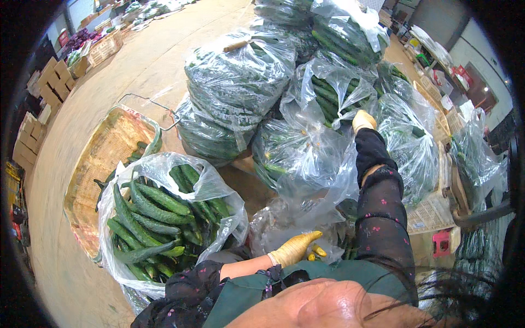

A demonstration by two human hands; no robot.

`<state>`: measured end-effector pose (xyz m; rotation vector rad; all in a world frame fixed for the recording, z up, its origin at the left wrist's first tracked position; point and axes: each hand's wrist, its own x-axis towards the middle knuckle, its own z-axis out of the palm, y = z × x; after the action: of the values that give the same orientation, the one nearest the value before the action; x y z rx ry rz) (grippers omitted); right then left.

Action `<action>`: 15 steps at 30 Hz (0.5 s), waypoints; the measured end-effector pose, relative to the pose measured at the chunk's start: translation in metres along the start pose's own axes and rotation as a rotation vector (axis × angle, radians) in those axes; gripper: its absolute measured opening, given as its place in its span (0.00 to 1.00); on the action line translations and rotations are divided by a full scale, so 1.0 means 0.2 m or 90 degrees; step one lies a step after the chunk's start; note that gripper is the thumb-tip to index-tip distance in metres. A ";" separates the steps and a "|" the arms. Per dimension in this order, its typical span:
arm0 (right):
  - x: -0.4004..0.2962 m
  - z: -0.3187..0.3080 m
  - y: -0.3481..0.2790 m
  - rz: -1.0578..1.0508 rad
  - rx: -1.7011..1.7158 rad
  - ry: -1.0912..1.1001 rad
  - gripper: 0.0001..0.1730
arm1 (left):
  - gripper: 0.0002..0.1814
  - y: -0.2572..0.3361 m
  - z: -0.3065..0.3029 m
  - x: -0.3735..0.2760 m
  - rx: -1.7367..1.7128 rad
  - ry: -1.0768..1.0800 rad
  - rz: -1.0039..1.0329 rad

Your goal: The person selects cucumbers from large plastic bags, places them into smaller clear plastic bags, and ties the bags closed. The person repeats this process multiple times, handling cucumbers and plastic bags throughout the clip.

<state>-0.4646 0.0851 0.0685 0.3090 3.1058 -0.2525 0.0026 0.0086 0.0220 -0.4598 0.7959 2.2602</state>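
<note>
My right hand (364,120), in a pale work glove, is closed at the twisted neck of a clear plastic bag of cucumbers (328,98), arm stretched forward. Close to my body, my left hand (295,248), in a glove with yellow fingers, lies over loose clear plastic film (272,225); its index finger points right and the other fingers are partly hidden, so its grip is unclear. Left of it stands an open plastic bag (217,172) full of long, bumpy green cucumbers (154,209). Another filled clear bag (303,151) lies between my hands, further forward.
A worn basket (98,164) with a metal handle (149,100) and a few cucumbers stands at the left. Stacked cucumber bags (242,82) rise ahead, with more bags (406,139) and a plastic crate (430,213) at the right. Cardboard boxes (53,82) stand far left on the floor.
</note>
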 end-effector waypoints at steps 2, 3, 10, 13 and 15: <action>-0.07 -0.06 0.03 -0.129 -0.095 0.006 0.22 | 0.24 -0.01 -0.01 -0.01 0.033 -0.009 0.033; -0.09 -0.10 0.04 -0.161 -0.071 0.028 0.21 | 0.24 -0.02 -0.02 -0.02 0.057 -0.021 0.054; -0.14 -0.20 0.17 -0.327 0.083 0.053 0.17 | 0.23 -0.03 0.00 -0.05 -0.009 -0.080 0.016; -0.29 -0.20 0.19 -0.389 0.153 0.043 0.14 | 0.22 -0.04 0.03 -0.06 -0.003 -0.062 0.035; -0.43 -0.24 0.19 -0.444 0.275 0.005 0.13 | 0.22 -0.05 0.04 -0.07 -0.034 -0.059 0.031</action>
<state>-0.3724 0.1135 0.1110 -0.7914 3.0006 -0.9195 0.0185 0.0121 0.0314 -0.3607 0.7087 2.3350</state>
